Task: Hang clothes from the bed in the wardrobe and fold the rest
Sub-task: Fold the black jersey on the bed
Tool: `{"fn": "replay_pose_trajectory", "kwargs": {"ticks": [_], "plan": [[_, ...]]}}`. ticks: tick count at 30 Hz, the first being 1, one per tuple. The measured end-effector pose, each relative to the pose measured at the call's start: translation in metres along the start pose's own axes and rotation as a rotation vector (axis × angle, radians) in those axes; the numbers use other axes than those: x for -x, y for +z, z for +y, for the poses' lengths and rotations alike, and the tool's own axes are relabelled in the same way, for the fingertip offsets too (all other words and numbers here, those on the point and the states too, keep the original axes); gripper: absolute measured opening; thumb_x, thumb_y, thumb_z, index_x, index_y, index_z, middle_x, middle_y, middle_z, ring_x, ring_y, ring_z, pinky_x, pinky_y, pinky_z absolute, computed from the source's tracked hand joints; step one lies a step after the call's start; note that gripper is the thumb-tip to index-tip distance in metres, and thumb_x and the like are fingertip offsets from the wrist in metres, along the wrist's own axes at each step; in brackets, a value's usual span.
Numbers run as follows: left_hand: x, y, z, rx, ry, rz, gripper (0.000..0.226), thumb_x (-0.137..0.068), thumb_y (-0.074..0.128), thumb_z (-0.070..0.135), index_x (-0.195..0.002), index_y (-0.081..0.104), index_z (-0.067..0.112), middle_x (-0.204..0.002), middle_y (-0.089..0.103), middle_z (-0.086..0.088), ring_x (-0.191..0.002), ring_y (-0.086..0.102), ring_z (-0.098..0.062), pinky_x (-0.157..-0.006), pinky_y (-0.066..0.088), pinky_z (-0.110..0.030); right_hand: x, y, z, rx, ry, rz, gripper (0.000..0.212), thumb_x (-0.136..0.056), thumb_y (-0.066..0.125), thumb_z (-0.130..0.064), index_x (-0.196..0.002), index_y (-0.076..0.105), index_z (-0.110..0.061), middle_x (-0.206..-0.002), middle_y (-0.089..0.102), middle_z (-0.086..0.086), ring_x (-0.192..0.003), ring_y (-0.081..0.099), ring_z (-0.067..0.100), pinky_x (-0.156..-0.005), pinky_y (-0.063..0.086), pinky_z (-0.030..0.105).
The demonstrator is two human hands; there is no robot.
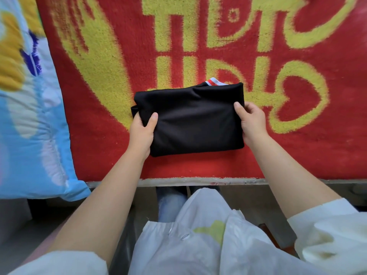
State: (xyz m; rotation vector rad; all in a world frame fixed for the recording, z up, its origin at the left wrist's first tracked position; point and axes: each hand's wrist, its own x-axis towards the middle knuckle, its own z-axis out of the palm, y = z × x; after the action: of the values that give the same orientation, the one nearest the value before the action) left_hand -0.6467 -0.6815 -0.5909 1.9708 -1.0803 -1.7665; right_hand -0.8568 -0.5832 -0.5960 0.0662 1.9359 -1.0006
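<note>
A black garment [190, 120], already folded into a compact rectangle, is gripped at its left and right edges by the left hand [142, 133] and right hand [251, 123] on the bed's red blanket [297, 151]. Its folding looks finished. No wardrobe or other clothes are in view.

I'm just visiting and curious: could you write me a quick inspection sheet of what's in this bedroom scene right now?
Surface: red blanket with yellow lettering and hearts, spread over the bed.
Job's things: folded black garment lying on the blanket, a red-and-white trim peeking out at its far edge.
Clutter: blue patterned quilt along the left side.
Hands: left hand and right hand each grip one side edge of the garment.
Cables: nothing seen.
Surroundings: bed frame edge near the person; floor below.
</note>
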Motion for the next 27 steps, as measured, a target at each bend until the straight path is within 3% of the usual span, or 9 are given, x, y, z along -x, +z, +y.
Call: {"fn": "replay_pose_trajectory", "kwargs": {"ticks": [4,7,9,11,15,19,21,24,27], "plan": [[-0.009,0.01,-0.012,-0.316,0.044,0.278,0.031,-0.089,0.059,0.031,-0.11,0.057,0.009,-0.106,0.059,-0.005,-0.106,0.055,-0.025,-0.093,0.041,-0.033,-0.014,0.006,0.012,0.415,-0.054,0.148,0.02,-0.09,0.054,-0.032,-0.078,0.046,-0.019,-0.071,0.044,-0.007,-0.072,0.045,0.012,-0.069,0.033,0.028],[-0.008,0.01,-0.011,-0.534,-0.133,0.437,0.065,-0.08,0.061,0.05,-0.129,0.044,0.011,-0.131,0.043,-0.012,-0.125,0.038,-0.029,-0.104,0.029,-0.036,-0.015,0.006,0.014,0.508,-0.036,0.222,0.036,-0.088,0.055,-0.039,-0.108,0.049,-0.01,-0.09,0.048,0.0,-0.088,0.045,0.014,-0.079,0.033,0.027],[-0.004,0.008,-0.012,-0.55,-0.267,0.384,0.079,-0.078,0.06,0.057,-0.136,0.035,0.01,-0.138,0.037,-0.014,-0.13,0.032,-0.03,-0.108,0.026,-0.038,-0.013,0.004,0.013,0.538,-0.048,0.222,0.042,-0.088,0.055,-0.04,-0.114,0.049,-0.007,-0.091,0.049,-0.002,-0.091,0.045,0.013,-0.084,0.034,0.029],[0.003,0.005,-0.016,-0.509,-0.3,0.282,0.079,-0.077,0.063,0.055,-0.135,0.038,0.007,-0.136,0.043,-0.012,-0.127,0.04,-0.03,-0.105,0.033,-0.037,-0.007,0.0,0.013,0.521,-0.036,0.159,0.038,-0.088,0.056,-0.037,-0.112,0.053,-0.007,-0.087,0.05,-0.005,-0.09,0.047,0.012,-0.081,0.035,0.028],[0.003,-0.012,-0.025,-0.208,-0.341,0.054,0.074,-0.071,0.076,0.041,-0.129,0.048,0.006,-0.128,0.055,-0.004,-0.113,0.055,-0.021,-0.092,0.044,-0.029,0.007,-0.006,0.014,0.332,0.111,-0.078,0.03,-0.087,0.062,-0.028,-0.11,0.058,-0.01,-0.103,0.059,0.001,-0.093,0.054,0.013,-0.079,0.04,0.025],[0.005,-0.017,-0.019,0.007,-0.387,-0.146,0.036,-0.085,0.064,0.016,-0.118,0.054,0.007,-0.108,0.064,-0.004,-0.091,0.062,-0.015,-0.078,0.049,-0.025,0.012,-0.008,0.015,0.197,0.307,-0.258,0.027,-0.085,0.065,-0.021,-0.109,0.056,-0.017,-0.109,0.062,0.002,-0.089,0.059,0.014,-0.077,0.046,0.027],[0.012,-0.016,-0.018,0.057,-0.391,-0.2,0.026,-0.089,0.057,0.011,-0.115,0.054,0.013,-0.097,0.064,0.0,-0.084,0.061,-0.011,-0.075,0.049,-0.022,0.015,-0.013,0.015,0.168,0.344,-0.272,0.025,-0.085,0.064,-0.017,-0.108,0.056,-0.016,-0.103,0.061,0.001,-0.082,0.059,0.011,-0.069,0.047,0.024],[0.024,-0.02,-0.026,0.107,-0.372,-0.241,0.029,-0.089,0.054,0.007,-0.118,0.051,0.014,-0.098,0.063,0.002,-0.086,0.061,-0.012,-0.076,0.05,-0.023,0.024,-0.021,0.018,0.151,0.353,-0.289,0.022,-0.085,0.064,-0.011,-0.105,0.057,-0.013,-0.104,0.062,0.005,-0.081,0.059,0.012,-0.069,0.047,0.023],[0.043,-0.023,-0.036,0.121,-0.344,-0.21,0.033,-0.088,0.055,0.002,-0.118,0.049,0.014,-0.099,0.062,0.0,-0.084,0.06,-0.011,-0.067,0.053,-0.017,0.038,-0.024,0.02,0.208,0.301,-0.289,0.014,-0.083,0.065,-0.009,-0.094,0.06,-0.016,-0.104,0.063,0.006,-0.08,0.059,0.013,-0.069,0.047,0.024]]}}
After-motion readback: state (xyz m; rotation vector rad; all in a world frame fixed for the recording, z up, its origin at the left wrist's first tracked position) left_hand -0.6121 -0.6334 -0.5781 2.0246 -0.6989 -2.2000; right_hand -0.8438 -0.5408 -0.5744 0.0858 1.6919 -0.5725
